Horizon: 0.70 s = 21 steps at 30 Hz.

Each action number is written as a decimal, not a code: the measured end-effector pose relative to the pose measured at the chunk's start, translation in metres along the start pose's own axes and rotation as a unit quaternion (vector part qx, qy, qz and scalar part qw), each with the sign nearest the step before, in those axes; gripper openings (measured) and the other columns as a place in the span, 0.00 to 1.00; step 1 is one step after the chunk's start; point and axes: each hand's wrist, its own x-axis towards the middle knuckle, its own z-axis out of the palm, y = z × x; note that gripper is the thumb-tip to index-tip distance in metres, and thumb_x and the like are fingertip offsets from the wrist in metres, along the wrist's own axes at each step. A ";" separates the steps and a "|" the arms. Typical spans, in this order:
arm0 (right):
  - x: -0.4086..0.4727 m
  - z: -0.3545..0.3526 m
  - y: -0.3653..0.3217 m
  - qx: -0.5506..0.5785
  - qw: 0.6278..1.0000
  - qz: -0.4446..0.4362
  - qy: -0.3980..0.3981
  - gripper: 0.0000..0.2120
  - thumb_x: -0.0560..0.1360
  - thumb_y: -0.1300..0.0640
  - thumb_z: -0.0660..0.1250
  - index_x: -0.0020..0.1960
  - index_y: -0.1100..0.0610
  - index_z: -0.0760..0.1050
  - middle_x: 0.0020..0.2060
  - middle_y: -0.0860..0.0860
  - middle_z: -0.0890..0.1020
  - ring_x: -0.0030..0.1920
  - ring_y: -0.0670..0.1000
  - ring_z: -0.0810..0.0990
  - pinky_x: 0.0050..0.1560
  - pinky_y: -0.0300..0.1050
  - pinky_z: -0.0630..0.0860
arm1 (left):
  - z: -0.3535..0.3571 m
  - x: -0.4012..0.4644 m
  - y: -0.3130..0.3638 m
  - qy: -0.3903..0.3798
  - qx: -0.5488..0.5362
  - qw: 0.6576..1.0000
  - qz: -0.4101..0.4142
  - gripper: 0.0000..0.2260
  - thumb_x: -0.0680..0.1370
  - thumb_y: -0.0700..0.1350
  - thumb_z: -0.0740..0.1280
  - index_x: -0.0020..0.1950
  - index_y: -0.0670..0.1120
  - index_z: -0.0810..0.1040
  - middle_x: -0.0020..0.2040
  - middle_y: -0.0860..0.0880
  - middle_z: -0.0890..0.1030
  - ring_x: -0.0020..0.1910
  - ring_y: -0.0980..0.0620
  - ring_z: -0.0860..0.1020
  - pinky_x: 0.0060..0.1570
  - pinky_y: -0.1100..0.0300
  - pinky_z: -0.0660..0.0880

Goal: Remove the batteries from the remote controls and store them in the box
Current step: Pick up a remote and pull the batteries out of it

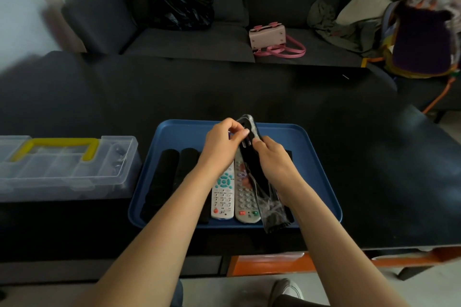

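Observation:
Above the blue tray (314,157) my right hand (273,159) grips a black remote (249,132) wrapped in a clear plastic sleeve, its top end tilted up and away from me. My left hand (222,142) pinches something small at the remote's upper end; what it is stays hidden by my fingers. In the tray lie two black remotes (169,169), a white remote (223,194) with teal buttons and a grey remote (245,202). The clear plastic box (67,167) with a yellow handle stands left of the tray, lid closed.
The tray and box rest on a dark table (349,112). Behind it a dark sofa holds a black plastic bag (179,5), a pink handbag (269,37) and a heap of clothes and bags (399,32). An orange stool edge (269,264) shows under the table.

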 end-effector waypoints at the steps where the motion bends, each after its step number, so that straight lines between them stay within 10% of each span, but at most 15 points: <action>1: 0.000 0.001 0.000 -0.004 1.000 0.000 0.001 0.14 0.81 0.48 0.53 0.51 0.55 0.72 0.48 0.56 0.80 0.49 0.56 0.81 0.48 0.52 0.77 | -0.001 0.000 0.000 0.016 -0.007 1.000 0.000 0.03 0.77 0.45 0.65 0.49 0.47 0.75 0.46 0.50 0.78 0.47 0.55 0.76 0.42 0.69 0.71; 21: 0.003 0.007 0.004 -0.038 0.999 -0.022 -0.004 0.12 0.81 0.48 0.53 0.49 0.54 0.71 0.45 0.55 0.81 0.48 0.56 0.81 0.48 0.54 0.77 | -0.012 0.008 -0.005 0.011 0.009 1.000 -0.004 0.05 0.79 0.44 0.62 0.49 0.46 0.77 0.43 0.51 0.78 0.45 0.56 0.76 0.43 0.64 0.70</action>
